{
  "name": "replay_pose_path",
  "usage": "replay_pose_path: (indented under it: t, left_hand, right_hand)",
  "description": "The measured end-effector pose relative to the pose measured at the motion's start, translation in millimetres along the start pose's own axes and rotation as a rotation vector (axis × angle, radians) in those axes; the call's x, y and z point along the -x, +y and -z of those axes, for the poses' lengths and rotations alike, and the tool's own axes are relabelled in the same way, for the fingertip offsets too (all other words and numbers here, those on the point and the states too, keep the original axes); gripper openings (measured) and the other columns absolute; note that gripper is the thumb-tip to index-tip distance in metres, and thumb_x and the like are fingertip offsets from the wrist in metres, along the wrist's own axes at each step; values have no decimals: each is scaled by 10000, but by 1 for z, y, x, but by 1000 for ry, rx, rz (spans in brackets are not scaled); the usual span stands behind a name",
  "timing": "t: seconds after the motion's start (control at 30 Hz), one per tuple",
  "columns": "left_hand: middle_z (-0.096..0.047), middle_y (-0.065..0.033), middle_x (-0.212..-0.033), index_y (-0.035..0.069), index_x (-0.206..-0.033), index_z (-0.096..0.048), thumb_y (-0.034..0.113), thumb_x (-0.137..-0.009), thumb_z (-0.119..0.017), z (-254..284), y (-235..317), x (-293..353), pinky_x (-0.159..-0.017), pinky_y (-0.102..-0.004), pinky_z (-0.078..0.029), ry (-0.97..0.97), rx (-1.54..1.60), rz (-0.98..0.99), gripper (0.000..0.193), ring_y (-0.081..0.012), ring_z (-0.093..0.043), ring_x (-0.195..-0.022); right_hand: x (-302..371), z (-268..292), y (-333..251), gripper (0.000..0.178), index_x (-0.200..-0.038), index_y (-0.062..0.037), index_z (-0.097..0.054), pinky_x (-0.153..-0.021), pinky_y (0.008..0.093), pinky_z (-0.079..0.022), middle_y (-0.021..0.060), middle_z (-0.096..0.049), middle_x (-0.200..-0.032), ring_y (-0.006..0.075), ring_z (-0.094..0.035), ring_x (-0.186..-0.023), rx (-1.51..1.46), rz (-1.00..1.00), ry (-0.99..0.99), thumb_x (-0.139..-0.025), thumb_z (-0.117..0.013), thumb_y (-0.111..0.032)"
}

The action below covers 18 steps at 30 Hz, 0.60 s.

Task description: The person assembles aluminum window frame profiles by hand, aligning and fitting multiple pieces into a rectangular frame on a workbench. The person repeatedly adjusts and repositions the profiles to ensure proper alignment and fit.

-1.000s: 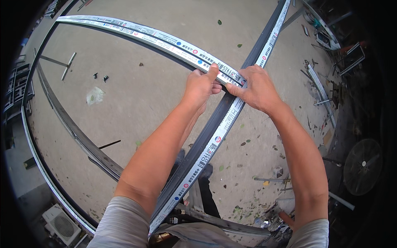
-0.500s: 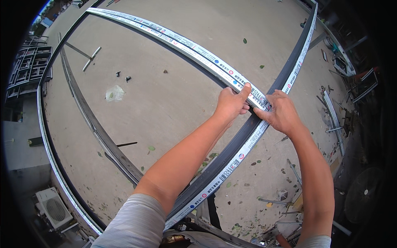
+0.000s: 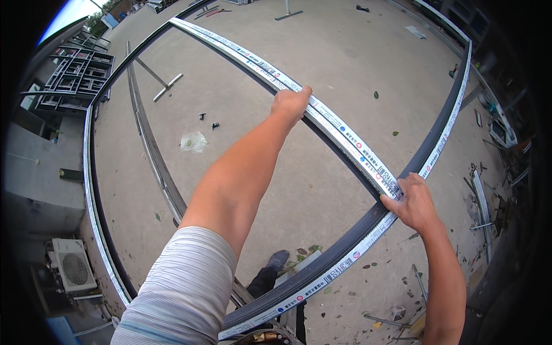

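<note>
A large dark metal window frame [image 3: 344,241] with white printed film along its edges spreads out in front of me. A filmed crossbar [image 3: 339,133] runs across it from the far left side to the near right side. My left hand [image 3: 291,104] is closed round the crossbar partway along, thumb on top. My right hand [image 3: 415,204] grips the crossbar's near end, where it meets the frame's side; the thumb is on the inner side and the fingers reach over the far side. The joint is partly hidden under that hand.
Below the frame lie a long metal rail [image 3: 150,135], a clear plastic bag [image 3: 194,142] and small black fittings [image 3: 215,126]. Stacked frames [image 3: 77,77] and an outdoor fan unit [image 3: 73,264] stand left. Metal offcuts [image 3: 483,213] lie right. My shoe [image 3: 279,260] shows near the frame.
My left hand has moved away from the joint, farther up the crossbar. My right hand stays at the near end. The whole view has shifted, with the frame appearing lower and more to the right.
</note>
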<state>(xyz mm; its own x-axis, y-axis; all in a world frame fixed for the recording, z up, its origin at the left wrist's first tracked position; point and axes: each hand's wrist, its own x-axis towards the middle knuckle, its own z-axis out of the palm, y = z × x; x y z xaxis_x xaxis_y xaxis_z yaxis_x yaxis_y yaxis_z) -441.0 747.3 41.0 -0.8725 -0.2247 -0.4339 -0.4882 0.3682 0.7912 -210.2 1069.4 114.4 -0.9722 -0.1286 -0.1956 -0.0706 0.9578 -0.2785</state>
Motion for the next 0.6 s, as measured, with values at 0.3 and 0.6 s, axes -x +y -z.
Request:
replay_pose_path:
  t: [0.3, 0.6]
  left_hand:
    - [-722, -119, -851, -40, -962, -738, 441, -966, -690, -11, -11, -13, -639, -387, -527, 156, -61, -39, 483, -198, -654, -693]
    - [-799, -133, -998, -26, -1116, -788, 535, -941, -666, 58, -1, -81, -785, -367, -614, 183, 25, -35, 600, -243, -787, -891]
  right_hand:
    - [0, -3, 0, 466, -932, 65, -757, -919, 488, -528, 235, -677, -924, 352, -609, -994, -1, -4, 29, -842, -840, -384]
    - [1, -12, 7, 462, -932, 90, -740, -991, 503, -519, 275, -683, -946, 415, -615, -1054, -51, 66, 94, -819, -866, -340]
